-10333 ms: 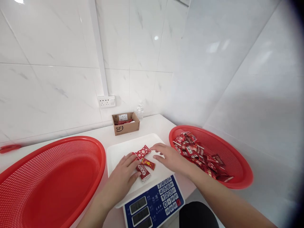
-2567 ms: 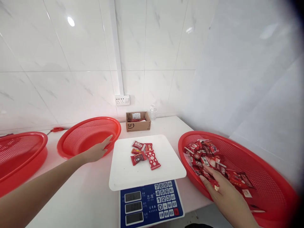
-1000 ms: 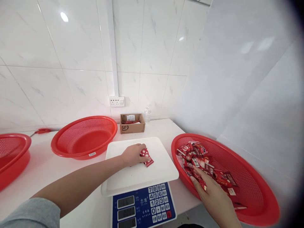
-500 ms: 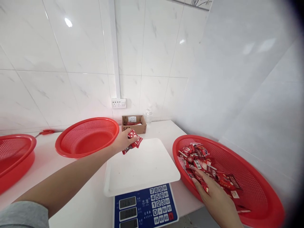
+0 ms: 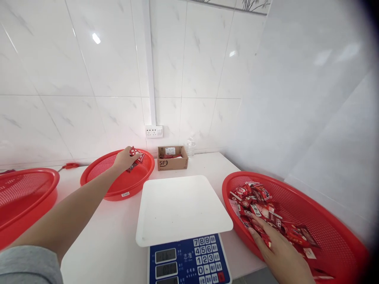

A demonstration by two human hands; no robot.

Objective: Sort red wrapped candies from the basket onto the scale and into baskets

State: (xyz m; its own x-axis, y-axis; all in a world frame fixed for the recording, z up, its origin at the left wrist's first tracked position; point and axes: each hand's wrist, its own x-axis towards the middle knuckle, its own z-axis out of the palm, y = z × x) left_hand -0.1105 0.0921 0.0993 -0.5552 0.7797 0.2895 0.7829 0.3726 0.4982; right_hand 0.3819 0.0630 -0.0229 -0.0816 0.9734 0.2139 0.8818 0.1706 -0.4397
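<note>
Over the middle basket, at the back of the white counter, the left hand is closed around a small bunch of red packets. White spots show on one wrapper, but no print can be read, and I cannot count them in the fist.

Nearest me stands one scale with a blue front and a white pan on top. Its keypad reads 7 8 9, 4 5 6, 1 2 3 and 0 in white squares, with the characters 志准 printed left of the digits. Three small displays are stacked at the left of the front, the lowest cut by the frame edge; their figures are too faint to make out.

Behind the pan sits one brown box marked SF in dark letters, with a white label inside it too small to read. One clear bottle stands just beside the box, and one white socket is on the tiled wall above.

Red baskets number three: the middle one, a left basket and a right basket. The right one holds a heap of red sweets, too jumbled to count, their white lettering unreadable. The right hand lies palm down on that heap, fingers stretched out and loose, with nothing visibly gripped.
</note>
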